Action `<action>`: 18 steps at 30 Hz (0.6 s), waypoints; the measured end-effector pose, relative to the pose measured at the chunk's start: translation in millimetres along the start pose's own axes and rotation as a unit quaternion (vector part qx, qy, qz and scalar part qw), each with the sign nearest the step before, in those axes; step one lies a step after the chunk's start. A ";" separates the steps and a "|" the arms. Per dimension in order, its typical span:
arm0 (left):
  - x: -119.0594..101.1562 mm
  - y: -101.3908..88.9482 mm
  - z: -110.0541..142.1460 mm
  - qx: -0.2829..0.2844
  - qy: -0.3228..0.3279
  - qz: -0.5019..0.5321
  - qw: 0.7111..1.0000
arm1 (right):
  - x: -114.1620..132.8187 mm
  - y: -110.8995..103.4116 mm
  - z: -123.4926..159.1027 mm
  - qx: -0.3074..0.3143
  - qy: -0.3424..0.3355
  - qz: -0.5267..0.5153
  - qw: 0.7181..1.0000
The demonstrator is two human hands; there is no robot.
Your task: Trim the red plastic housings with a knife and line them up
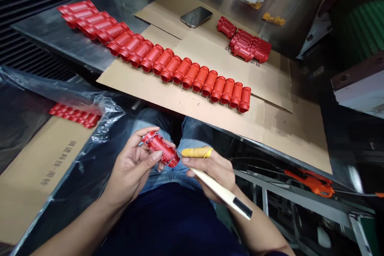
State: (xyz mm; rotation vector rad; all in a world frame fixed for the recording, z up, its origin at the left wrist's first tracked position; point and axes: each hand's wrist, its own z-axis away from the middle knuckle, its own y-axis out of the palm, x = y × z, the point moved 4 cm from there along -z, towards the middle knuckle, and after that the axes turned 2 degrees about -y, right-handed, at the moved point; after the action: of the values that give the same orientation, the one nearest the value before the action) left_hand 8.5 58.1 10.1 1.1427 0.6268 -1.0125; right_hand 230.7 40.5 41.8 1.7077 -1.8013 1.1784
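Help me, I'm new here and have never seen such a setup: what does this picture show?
There is no robot here: a camera worn on a person's head looks forward and down at their two hands. The left hand holds a red cylindrical part. The right hand, wearing a yellow finger cover, holds a pale-handled tool towards the part's end; its tip is hard to make out. In front is a metal table, partly covered with cardboard. On it lie a long row of red parts, a separate cluster of red parts and a phone.
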 end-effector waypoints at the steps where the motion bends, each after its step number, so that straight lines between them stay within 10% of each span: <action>1: 0.2 -0.1 0.2 0.001 -0.005 0.002 1.000 | -0.9 0.9 0.8 0.000 -0.006 0.000 1.000; 18: 1.6 -1.2 3.0 0.005 -0.013 0.007 1.000 | 7.1 0.2 -0.8 0.045 -0.021 0.009 0.999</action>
State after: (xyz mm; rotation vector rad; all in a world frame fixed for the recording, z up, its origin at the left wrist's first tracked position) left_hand 7.9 54.7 9.2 1.1404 0.5932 -1.0180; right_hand 229.1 36.7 47.6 1.7823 -1.8185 1.2566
